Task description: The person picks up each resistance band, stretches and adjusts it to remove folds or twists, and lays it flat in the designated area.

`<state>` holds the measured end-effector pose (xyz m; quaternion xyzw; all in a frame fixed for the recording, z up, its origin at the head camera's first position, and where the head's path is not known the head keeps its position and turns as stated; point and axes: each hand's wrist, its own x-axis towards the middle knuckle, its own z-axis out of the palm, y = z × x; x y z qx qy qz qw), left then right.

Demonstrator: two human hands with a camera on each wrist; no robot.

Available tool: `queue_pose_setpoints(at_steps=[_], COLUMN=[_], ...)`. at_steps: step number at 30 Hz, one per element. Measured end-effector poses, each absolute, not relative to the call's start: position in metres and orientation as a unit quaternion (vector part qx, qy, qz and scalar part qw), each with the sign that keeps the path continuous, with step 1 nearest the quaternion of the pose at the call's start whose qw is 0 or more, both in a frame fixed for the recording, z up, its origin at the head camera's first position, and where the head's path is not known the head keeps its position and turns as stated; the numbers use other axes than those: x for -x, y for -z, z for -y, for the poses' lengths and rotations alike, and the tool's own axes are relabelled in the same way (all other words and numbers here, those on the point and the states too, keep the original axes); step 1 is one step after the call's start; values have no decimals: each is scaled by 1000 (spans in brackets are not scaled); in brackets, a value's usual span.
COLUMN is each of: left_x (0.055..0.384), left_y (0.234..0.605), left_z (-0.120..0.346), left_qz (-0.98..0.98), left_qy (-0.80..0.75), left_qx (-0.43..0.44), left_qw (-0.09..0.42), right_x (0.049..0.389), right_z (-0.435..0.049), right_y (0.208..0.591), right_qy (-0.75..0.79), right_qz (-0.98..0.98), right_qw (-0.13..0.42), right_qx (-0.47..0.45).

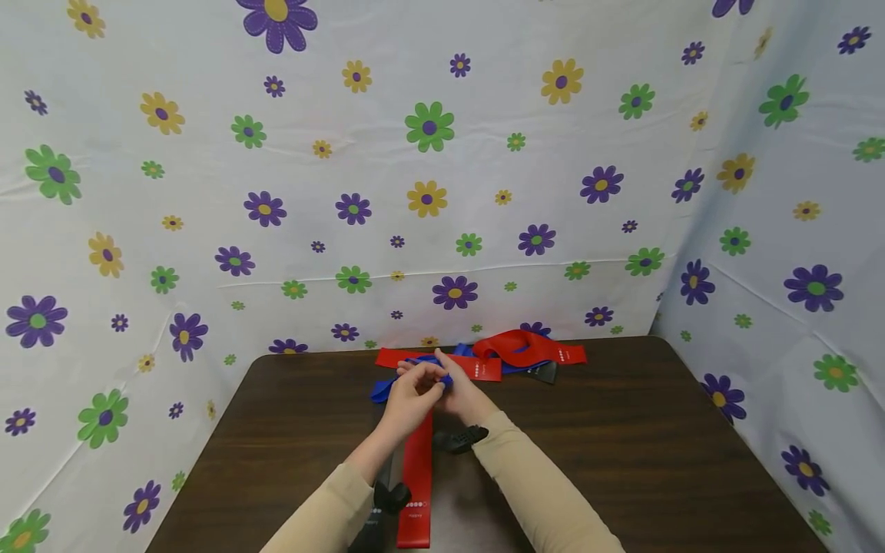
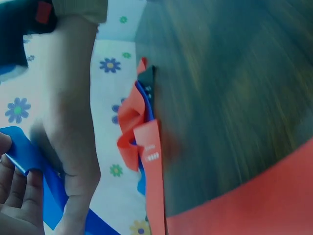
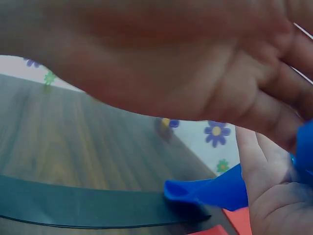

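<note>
Blue band (image 1: 381,392) above the counter's (image 1: 588,445) far middle, pinched by the left hand (image 1: 406,401); the right hand (image 1: 466,396) meets it, grip unclear. A loose pinch could drop it across the red band (image 1: 416,476).

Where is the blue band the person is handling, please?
In the head view, the blue band is just left of centre, pinched by the left hand beside the right hand, one part jutting left by the black band's far end.
</note>
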<state>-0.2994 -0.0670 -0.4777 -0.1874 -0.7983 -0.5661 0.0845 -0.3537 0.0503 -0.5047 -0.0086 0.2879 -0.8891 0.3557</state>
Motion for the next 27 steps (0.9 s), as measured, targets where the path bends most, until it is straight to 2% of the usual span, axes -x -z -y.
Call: queue_pose_setpoints(at_steps=[6,13,17,27], left_x=[278,264,263,274], left_y=[451,433,435,482], left_z=[60,57,60,76], left_qz=[770,739,735,647], left_qy=[610,653,665,760], left_qx=[175,151,123,-9], left_qw=[60,59,56,57], right_x=[354,365,366,362], right_z=[-63,-78,-89,-116], right_y=[490,489,489,500], right_qy=[910,927,939,961], right_qz=[-278,-270,-237,-151], right_qw=[286,243,226,174], right_qx=[-113,-94,-108,-154])
